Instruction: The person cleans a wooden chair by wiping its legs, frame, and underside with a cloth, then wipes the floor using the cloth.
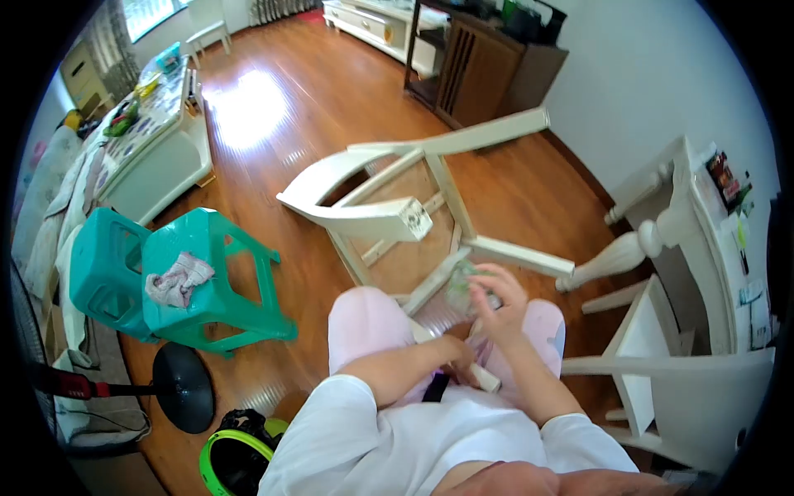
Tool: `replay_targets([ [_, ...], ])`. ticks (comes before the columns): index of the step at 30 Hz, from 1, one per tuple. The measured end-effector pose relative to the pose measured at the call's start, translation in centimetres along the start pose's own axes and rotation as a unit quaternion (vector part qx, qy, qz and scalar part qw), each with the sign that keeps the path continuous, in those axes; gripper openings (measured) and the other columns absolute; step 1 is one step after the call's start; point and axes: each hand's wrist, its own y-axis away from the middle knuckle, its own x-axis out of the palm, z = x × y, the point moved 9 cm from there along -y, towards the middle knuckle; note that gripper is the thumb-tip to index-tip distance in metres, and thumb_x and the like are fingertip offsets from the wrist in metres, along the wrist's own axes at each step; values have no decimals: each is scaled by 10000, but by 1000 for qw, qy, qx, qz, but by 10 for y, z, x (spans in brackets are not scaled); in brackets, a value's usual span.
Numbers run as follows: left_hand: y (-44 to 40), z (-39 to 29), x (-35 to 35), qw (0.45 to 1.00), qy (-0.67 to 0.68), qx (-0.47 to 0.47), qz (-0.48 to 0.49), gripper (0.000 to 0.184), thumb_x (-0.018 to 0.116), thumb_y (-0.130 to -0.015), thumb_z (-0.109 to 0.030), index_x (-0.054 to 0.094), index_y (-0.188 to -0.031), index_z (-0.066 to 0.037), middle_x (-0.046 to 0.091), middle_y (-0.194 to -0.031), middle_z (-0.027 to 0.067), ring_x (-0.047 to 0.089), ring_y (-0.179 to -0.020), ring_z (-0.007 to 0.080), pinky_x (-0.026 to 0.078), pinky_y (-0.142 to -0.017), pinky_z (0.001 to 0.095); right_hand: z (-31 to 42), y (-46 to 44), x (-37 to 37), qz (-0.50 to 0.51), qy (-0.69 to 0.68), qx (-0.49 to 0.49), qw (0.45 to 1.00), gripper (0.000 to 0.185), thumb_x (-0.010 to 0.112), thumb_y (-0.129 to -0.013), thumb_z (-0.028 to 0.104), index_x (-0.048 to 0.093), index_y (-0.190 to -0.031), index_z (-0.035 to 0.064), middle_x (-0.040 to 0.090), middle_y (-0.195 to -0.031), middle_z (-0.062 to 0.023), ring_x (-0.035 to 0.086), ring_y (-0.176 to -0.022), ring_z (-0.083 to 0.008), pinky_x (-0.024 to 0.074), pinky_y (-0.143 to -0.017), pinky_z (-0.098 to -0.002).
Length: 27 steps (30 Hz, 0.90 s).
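Observation:
A white wooden chair (372, 221) lies tipped over on the floor in front of me, its underside and legs toward me. One of its legs (488, 379) reaches between my thighs, and my left hand (457, 357) is closed around it near the end; part of those fingers is hidden. Raised above my knee, my right hand (501, 302) has bent fingers pinching a crumpled clear plastic bag (463, 285) with greenish marks. What the bag contains is too blurred to make out.
To the left stand green plastic stools (213, 240) with a rag (179, 279) on one. A round black base (182, 388) and a lime-green-rimmed bin (240, 455) are nearby. On the right are a white table (703, 248) and another white chair (686, 388). A brown cabinet (480, 70) stands behind.

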Motion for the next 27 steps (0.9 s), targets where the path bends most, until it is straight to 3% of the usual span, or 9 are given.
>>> replay_targets([
  [2, -33, 18, 27, 997, 44, 9, 70, 733, 593, -687, -728, 703, -987, -69, 686, -952, 107, 648, -833, 250, 513, -710, 381, -17, 13, -35, -44, 49, 12, 998, 106, 638, -784, 37, 685, -874, 8, 657, -984, -136, 617, -941, -227, 473, -822, -322],
  [4, -21, 12, 14, 999, -36, -12, 11, 750, 582, -682, -744, 707, -984, -69, 686, -961, 118, 641, -844, 263, 504, -745, 379, -40, 33, -73, -77, 57, 71, 993, 122, 657, -773, 50, 684, -886, 11, 660, -996, -151, 617, -979, -257, 463, -869, -337],
  [8, 16, -8, -11, 1000, -19, -19, 17, 989, 663, -479, -811, 673, -1041, 3, 647, -1085, 195, 625, -991, 317, 485, -863, 368, -66, 83, -129, -127, 23, 209, 969, 156, 652, -831, 100, 678, -930, -17, 650, -1039, -140, 600, -990, -203, 443, -880, -295],
  [9, 36, -24, -22, 996, -3, -51, 71, 1023, 751, -494, -698, 554, -1196, 20, 586, -1186, 221, 576, -1085, 332, 442, -934, 373, -67, 96, -136, -123, 42, 215, 968, 160, 653, -833, 108, 680, -934, -12, 648, -1044, -140, 597, -994, -199, 440, -881, -291],
  [12, 29, -20, -23, 1000, -17, -14, 10, 687, 780, -581, -468, 608, -1107, -62, 645, -1072, 156, 614, -999, 310, 473, -866, 412, -63, 129, -148, -117, 75, 234, 962, 164, 657, -836, 128, 685, -937, 3, 644, -1049, -130, 590, -994, -186, 436, -877, -288],
  [13, 33, -28, -20, 1000, -16, -11, 21, 687, 780, -581, -468, 608, -1107, -62, 645, -1072, 156, 614, -999, 310, 473, -866, 412, -62, 140, -149, -111, 69, 252, 959, 158, 657, -835, 122, 685, -936, 4, 643, -1045, -123, 589, -988, -183, 435, -874, -288],
  [15, 41, -29, -37, 994, -54, -77, -46, 546, 754, -605, -321, 617, -1084, -98, 660, -1028, 125, 628, -961, 298, 481, -827, 436, -60, 153, -151, -112, 62, 269, 955, 153, 657, -834, 117, 685, -935, 6, 641, -1041, -116, 588, -981, -180, 435, -871, -288],
  [18, 42, -28, -40, 991, -41, -101, -76, 486, 734, -602, -266, 637, -1054, -114, 672, -982, 111, 633, -946, 296, 479, -807, 448, -55, 165, -153, -118, 24, 287, 950, 138, 657, -827, 100, 683, -927, 8, 638, -1033, -106, 586, -976, -182, 432, -865, -283],
  [27, 69, -42, -55, 980, -68, -98, -156, 394, 741, -574, -318, 705, -939, -173, 685, -905, 108, 639, -890, 300, 482, -784, 444, -53, 185, -132, -102, -55, 269, 956, 136, 619, -833, 75, 674, -933, 2, 614, -1090, -129, 570, -1028, -212, 414, -911, -322],
])
